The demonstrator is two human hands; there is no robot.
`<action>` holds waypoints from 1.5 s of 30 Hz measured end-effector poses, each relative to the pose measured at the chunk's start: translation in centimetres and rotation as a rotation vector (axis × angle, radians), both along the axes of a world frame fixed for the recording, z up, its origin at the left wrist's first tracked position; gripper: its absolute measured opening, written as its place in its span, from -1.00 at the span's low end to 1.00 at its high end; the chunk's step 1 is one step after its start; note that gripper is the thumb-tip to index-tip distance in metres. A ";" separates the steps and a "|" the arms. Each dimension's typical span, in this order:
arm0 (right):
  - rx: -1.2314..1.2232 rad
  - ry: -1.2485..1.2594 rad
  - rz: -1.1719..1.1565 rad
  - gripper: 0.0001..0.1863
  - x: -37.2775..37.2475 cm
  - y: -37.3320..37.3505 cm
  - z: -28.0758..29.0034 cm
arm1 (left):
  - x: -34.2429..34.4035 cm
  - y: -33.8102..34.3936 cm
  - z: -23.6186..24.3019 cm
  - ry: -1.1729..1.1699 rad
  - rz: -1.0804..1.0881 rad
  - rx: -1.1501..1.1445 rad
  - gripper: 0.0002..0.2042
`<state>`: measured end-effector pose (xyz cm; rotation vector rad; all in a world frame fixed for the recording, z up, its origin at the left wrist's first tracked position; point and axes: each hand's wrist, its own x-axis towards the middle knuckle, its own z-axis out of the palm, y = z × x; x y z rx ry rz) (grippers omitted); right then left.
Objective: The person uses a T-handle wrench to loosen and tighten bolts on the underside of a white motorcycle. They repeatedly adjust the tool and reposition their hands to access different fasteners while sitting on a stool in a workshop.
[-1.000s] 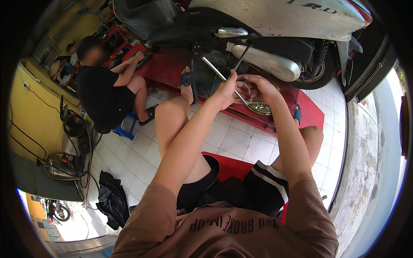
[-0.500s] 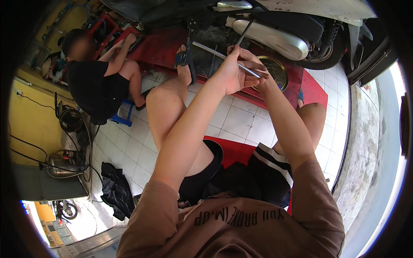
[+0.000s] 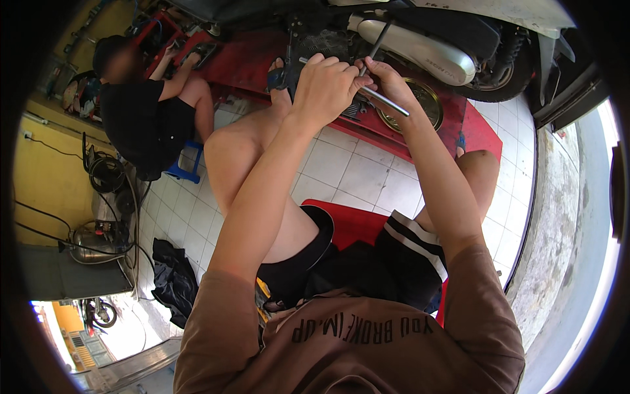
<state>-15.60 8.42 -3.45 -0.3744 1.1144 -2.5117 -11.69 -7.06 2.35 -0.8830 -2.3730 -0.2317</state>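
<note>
While my left hand (image 3: pixel 325 88) wraps over one silver tube (image 3: pixel 387 102), knuckles up, my right hand (image 3: pixel 390 82) has its fingers bent in beside it, fingertips at the lower end of one dark rod (image 3: pixel 380 39); I cannot tell whether they pinch it. That makes two bars, crossing near my fingers, which hide whether they join. The tube slants across in front of me, above the red platform (image 3: pixel 482 128), one end showing past each side of my left hand. Below my right wrist, one round gold dish (image 3: pixel 432 108) lies on the platform, with a few small tools (image 3: pixel 354 111), too crowded to count, to its left. I count two motorbikes: one close ahead, its silver cover (image 3: pixel 420 52) uppermost in my sight, and another (image 3: pixel 102 313) far off at lower left. One co-worker (image 3: pixel 134 121) in black sits on one blue stool (image 3: pixel 190 164), and one black bundle (image 3: pixel 172 282) lies on the tiles (image 3: pixel 328 161). As for writing, raised letters mark the silver cover, and one line of dark print crosses my brown shirt (image 3: pixel 367 354), upside down to me.
</note>
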 end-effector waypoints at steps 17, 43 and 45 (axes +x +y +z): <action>0.010 -0.018 0.050 -0.75 -0.9 1.4 -1.1 | -0.8 4.0 -3.9 -1.208 -0.152 1.444 -0.44; 0.025 0.055 0.087 -0.75 -1.2 -0.1 -0.9 | 6.1 2.7 1.7 -0.683 0.511 0.282 -0.20; 0.010 0.060 0.104 -0.75 -1.1 -0.2 -0.9 | 5.6 1.6 1.5 -0.610 0.557 0.215 -0.27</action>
